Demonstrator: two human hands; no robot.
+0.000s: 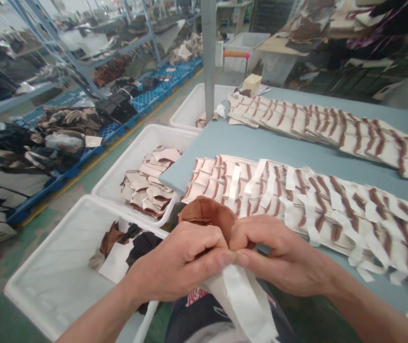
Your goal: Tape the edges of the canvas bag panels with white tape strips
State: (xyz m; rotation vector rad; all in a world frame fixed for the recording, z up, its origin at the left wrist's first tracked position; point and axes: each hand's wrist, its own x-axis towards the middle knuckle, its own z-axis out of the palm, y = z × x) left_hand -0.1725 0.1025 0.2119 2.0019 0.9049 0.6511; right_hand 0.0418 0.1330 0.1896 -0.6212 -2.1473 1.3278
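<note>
Two rows of overlapped tan-and-brown pieces are laid across the blue-grey counter: far row, near row taped with white strips. Three white bins are lined up left of it: near bin, middle bin filled with beige cut pieces, far bin. Blue pallets are loaded beyond.

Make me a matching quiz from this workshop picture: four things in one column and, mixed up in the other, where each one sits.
Things
1. brown piece
2. white strips
3. stack of beige cut pieces
4. far row of overlapped pieces

Places
A. in the middle white bin beside the table
B. hanging down below both hands
C. along the back of the blue table
D. pinched between the left hand and the right hand

Pairs: 1-D, 2-B, 3-A, 4-C
</note>
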